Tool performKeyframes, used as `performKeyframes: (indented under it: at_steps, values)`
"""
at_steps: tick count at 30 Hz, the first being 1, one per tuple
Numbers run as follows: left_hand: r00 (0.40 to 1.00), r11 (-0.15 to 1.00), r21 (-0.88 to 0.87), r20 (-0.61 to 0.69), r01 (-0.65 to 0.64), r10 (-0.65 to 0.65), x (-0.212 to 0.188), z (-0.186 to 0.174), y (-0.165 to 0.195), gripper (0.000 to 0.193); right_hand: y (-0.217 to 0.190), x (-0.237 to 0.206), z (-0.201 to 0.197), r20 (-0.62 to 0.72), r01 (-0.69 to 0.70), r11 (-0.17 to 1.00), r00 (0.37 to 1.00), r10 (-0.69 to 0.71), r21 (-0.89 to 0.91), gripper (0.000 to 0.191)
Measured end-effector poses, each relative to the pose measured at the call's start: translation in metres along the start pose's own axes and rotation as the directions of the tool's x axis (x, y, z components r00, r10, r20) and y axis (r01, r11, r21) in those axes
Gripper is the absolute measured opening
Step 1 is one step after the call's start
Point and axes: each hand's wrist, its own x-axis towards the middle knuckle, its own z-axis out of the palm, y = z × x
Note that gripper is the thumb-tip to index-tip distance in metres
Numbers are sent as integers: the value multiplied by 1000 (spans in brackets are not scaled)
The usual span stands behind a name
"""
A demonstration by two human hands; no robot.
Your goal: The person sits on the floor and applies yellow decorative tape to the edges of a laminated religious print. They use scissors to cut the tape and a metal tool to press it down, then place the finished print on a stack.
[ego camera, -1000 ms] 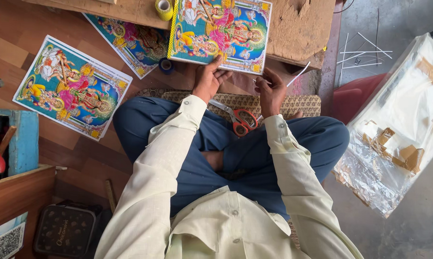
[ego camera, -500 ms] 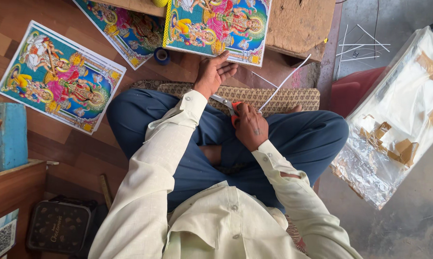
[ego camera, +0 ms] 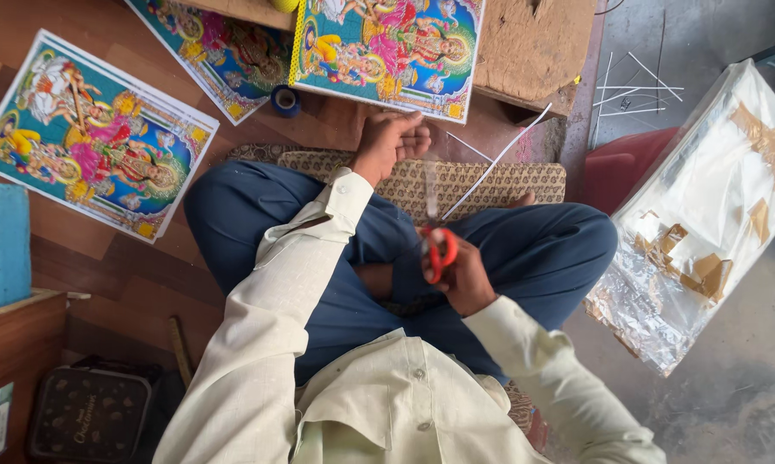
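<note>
Right hand (ego camera: 465, 275) gripped red scissors (ego camera: 439, 249) over lap, blades blurry, pointing up. Left hand (ego camera: 390, 142) loosely curled, empty, at edge of print (ego camera: 387, 47) on wooden board (ego camera: 529, 47). Hands apart.

1. The scissors (ego camera: 441, 251) at frame centre have red-orange handles.
2. The woven mat (ego camera: 490, 182) behind them is tan with a small dark repeating motif.
3. The trousers (ego camera: 525, 249) are dark blue, the shirt (ego camera: 387, 404) pale cream.
4. The poster (ego camera: 91, 142) at upper left is multicoloured with blue, pink and yellow figures and a white border.
5. The tape roll (ego camera: 285, 100) is blue.
</note>
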Motion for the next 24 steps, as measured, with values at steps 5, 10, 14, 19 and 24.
performKeyframes:
  at_steps: [5,10,14,19,24]
  values:
    - [974,874,452,-48,-177,222,-12,12,3,25,-23,22,15,-273,125,991,953,-135,-54,36]
    - [653,-104,874,428,-474,625,-41,43,19,18,-51,42,18,-211,317,857,880,-425,-406,42]
    - [452,-345,741,640,-575,622,-29,58,39,42,-61,41,11,-209,267,917,919,-334,-295,43]
    - [514,-346,740,658,-577,550,6,61,37,38,-70,43,4,-166,207,965,958,-234,-161,44]
    - [500,-339,734,659,-588,562,29,47,35,15,-69,57,8,-148,252,940,945,-290,-232,46]
